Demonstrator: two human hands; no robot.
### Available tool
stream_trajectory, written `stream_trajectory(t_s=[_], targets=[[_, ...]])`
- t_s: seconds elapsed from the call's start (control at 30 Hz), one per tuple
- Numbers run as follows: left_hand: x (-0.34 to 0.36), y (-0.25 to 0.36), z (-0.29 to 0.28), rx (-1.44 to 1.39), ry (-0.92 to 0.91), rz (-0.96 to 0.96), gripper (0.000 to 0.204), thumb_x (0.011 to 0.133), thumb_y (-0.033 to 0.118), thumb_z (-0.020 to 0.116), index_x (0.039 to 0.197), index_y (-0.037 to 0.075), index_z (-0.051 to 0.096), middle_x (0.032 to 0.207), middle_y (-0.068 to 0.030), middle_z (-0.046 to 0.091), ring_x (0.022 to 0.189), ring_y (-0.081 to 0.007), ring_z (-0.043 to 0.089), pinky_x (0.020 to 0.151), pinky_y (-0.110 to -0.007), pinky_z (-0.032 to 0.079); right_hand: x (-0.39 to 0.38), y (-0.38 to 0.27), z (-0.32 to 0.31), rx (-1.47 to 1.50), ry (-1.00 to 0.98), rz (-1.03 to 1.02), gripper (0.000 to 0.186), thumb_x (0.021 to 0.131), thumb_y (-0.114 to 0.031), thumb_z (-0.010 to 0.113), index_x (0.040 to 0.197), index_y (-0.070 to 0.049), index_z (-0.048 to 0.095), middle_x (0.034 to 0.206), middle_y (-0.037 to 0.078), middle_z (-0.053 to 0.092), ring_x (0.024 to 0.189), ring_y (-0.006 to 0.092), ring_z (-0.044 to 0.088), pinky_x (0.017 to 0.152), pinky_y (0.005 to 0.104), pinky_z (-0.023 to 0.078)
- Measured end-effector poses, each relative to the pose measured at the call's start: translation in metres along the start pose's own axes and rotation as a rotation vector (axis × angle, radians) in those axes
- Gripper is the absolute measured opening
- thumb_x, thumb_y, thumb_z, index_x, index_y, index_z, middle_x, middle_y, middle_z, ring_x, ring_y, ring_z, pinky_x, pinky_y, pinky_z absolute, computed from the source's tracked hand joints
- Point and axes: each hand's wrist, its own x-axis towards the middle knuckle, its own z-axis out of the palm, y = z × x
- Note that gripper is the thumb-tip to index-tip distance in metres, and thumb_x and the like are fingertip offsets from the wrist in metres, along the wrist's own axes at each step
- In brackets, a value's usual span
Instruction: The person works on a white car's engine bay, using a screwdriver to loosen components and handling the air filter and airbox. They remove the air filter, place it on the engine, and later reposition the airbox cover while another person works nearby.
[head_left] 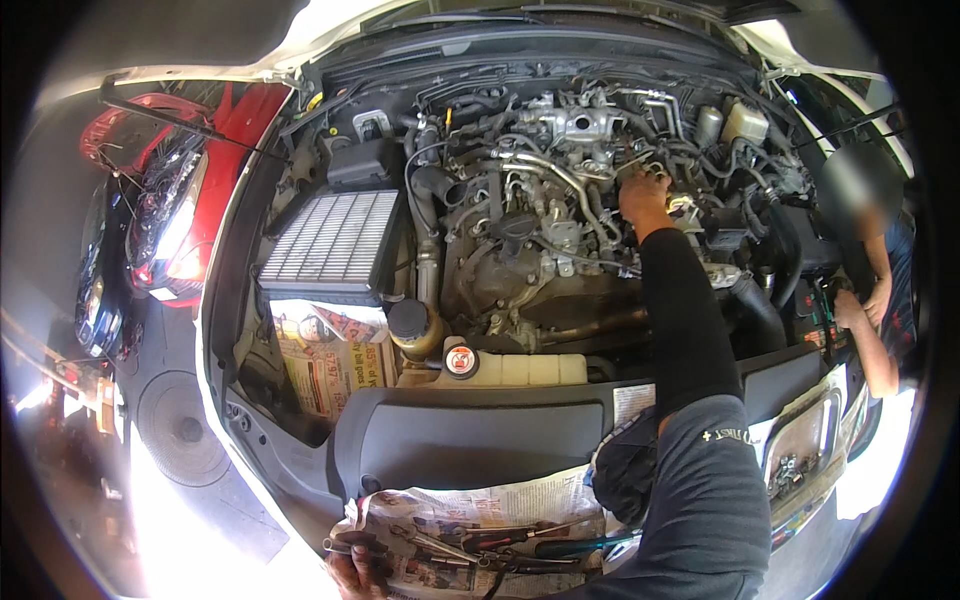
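My right hand (645, 195) reaches into the upper middle of the engine (520, 240), fingers curled among metal pipes and hoses, just below a silver metal housing (582, 125); what they grip is hidden. My left hand (352, 565) is low at the frame's bottom, closed on a small dark metal tool (345, 548), perhaps a socket. It is at the left end of newspaper (460, 505) laid over the front panel, which holds several wrenches (450, 550), screwdrivers and other hand tools. A bunched dark cloth (625, 470) lies beside my right forearm.
A pleated air filter (325, 240) and coolant reservoir (515, 368) sit left and front of the engine. A co-worker (875, 290) leans in at the right, hands near the battery area. A tray of small parts (800, 450) rests front right. A red car (190, 190) stands at left.
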Motion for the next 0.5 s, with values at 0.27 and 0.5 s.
stream_trajectory(t_s=[0.27,0.5], targets=[[-0.007,-0.003,0.013,0.487,0.032,0.233,0.020,0.110,0.025,0.057,0.116,0.008,0.065,0.084,0.0022,0.059,0.061,-0.0069,0.055,0.048,-0.020,0.043,-0.007,0.011,-0.010,-0.011,-0.053,-0.023,0.058,0.104,-0.022,0.056,0.160,-0.012,0.044,0.162,0.017,0.048,0.146,0.0388,0.051,0.118,0.0495,0.044],[-0.004,0.021,0.027,0.333,-0.015,0.063,0.021,0.111,0.018,0.051,0.118,0.006,0.067,0.084,0.0002,0.064,0.060,-0.0120,0.059,0.050,-0.025,0.047,-0.008,0.027,0.004,-0.004,0.225,-0.163,0.052,0.102,-0.021,0.061,0.151,-0.010,0.047,0.147,0.019,0.058,0.133,0.0347,0.061,0.110,0.0490,0.050]])
